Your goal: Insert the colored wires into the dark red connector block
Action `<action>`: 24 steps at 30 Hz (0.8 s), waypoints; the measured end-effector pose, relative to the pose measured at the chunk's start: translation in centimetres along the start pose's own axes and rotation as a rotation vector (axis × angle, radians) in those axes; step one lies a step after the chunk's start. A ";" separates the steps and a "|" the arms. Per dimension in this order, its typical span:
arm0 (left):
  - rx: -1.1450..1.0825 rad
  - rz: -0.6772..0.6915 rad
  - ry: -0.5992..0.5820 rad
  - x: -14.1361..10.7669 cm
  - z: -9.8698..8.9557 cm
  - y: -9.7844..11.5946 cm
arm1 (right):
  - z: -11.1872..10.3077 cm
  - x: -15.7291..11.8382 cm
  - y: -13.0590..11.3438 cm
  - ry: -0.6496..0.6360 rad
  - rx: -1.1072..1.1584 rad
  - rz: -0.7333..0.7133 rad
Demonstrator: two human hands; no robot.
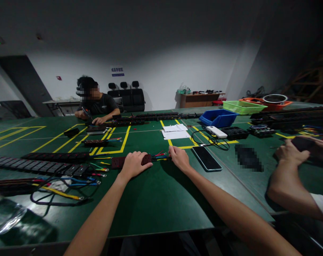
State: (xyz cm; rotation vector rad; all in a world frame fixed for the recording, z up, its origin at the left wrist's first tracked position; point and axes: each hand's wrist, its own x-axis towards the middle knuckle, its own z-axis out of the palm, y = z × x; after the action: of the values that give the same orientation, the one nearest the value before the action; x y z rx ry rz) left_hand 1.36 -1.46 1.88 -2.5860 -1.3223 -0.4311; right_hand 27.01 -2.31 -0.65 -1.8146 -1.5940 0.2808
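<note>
Head view: one dark-red rectangular socket block, lying flat on a green-topped worktable with its long side running left to right; landmark for all entries below.

Left hand: laid over the right part of the block, fingers bent across its top, thumb along the near edge, gripping it. Bundle of thin red, blue, green and yellow wires: emerging from the block's right end. Right hand: right of the block, at the wires' far tips, fingers curled and drawn together; whether a wire is pinched between them cannot be told.

Smartphone with dark screen and pale edge: right of the block, past the right hand. Long black ribbed strip: left of the block. White paper sheets: beyond the block, to its right. White oblong device with rounded corners and open blue plastic bin: farther beyond, right. Co-worker in a dark shirt: seated across the table, beyond the block and leftward. Second co-worker's hand: well right of the block, holding a dark item.
</note>
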 end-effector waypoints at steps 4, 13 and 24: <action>0.009 0.003 0.003 0.0 0.0 0.0 | -0.2 0.0 -0.3 0.012 -0.004 0.018; 0.001 0.011 0.009 0.0 0.0 -0.1 | -0.4 0.1 -0.3 -0.039 0.006 0.023; 0.013 0.011 0.012 0.0 0.2 -0.1 | -0.3 0.3 -0.2 -0.080 0.039 0.048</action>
State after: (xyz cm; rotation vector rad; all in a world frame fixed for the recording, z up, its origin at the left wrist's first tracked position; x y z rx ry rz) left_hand 1.29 -1.34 1.71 -2.5746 -1.3027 -0.4341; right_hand 27.13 -2.13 -0.25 -1.8337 -1.5899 0.4089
